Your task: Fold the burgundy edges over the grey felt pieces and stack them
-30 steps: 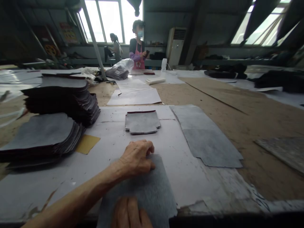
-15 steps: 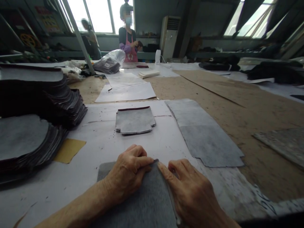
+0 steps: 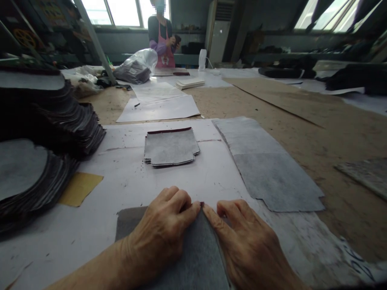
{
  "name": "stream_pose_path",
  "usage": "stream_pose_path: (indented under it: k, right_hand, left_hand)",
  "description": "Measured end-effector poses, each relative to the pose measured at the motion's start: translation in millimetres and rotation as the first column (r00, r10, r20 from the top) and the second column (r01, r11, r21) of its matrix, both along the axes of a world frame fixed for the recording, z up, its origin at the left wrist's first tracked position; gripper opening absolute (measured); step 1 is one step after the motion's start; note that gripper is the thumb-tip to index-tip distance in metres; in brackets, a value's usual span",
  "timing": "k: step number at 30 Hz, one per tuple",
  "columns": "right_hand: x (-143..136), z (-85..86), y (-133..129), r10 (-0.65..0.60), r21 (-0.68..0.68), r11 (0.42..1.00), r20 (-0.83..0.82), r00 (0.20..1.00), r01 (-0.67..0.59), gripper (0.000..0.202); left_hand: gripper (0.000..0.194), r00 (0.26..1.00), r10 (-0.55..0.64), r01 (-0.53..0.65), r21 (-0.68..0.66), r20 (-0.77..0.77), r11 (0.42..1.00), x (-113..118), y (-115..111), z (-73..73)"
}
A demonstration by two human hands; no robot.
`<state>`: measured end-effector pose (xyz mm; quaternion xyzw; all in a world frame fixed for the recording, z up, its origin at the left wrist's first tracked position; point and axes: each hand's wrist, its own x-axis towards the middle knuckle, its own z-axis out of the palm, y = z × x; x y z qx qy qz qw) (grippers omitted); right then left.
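A grey fabric-like piece (image 3: 202,253) lies on the white paper in front of me, its near end cut off by the frame. My left hand (image 3: 165,225) rests across it, fingers curled, with thumb and forefinger closed at its far right corner. A small dark red bit of edge (image 3: 202,204) shows there between the fingertips of both hands. From the right, my right hand (image 3: 250,237) presses a fingertip at the same corner, its other fingers bent; its thumb is mostly hidden. Beyond them sits a small stack of notched grey pieces (image 3: 171,148) with a dark red far edge.
Tall stacks of grey-faced pieces (image 3: 19,165) stand on the left beside a yellow card (image 3: 81,188). A long grey panel (image 3: 272,177) lies to the right. Across the table, a person in a pink apron (image 3: 165,44) stands behind a clear plastic bag (image 3: 137,66).
The view has tilted down and shifted slightly. My left fingertips have moved closer to the right ones at the corner, where the dark red edge now shows more plainly.
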<state>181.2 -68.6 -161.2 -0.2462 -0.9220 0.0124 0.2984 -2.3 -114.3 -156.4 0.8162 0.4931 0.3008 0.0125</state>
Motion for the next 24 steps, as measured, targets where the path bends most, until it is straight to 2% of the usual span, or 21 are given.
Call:
stream_pose_path:
  k: [10, 13, 18, 24]
  right_hand:
    - [0.5, -2.3, 1.6, -0.003, -0.063, 0.998, -0.137, 0.991, -0.005, 0.021]
    - [0.6, -2.3, 2.2, -0.016, -0.078, 0.997, -0.104, 0.994, 0.007, 0.026]
    - [0.8, -1.7, 0.5, 0.016, -0.028, 0.999, 0.029, 0.999, -0.015, 0.042]
    - [-1.2, -1.2, 1.4, 0.016, 0.023, 1.0, 0.091, 0.996, -0.018, 0.046]
  left_hand:
    - [0.033, 0.981, 0.019, -0.017, 0.008, -0.194, 1.0, 2.7, -4.2, 2.1]
    - [0.03, 0.979, 0.033, -0.029, 0.018, -0.204, 0.999, 3.8, -4.4, 3.0]
    - [0.024, 0.982, 0.026, -0.024, 0.01, -0.189, 1.0, 4.1, -3.7, 2.9]
    - [0.025, 0.995, 0.035, -0.033, 0.018, -0.095, 0.999, 3.6, -2.4, 0.1]
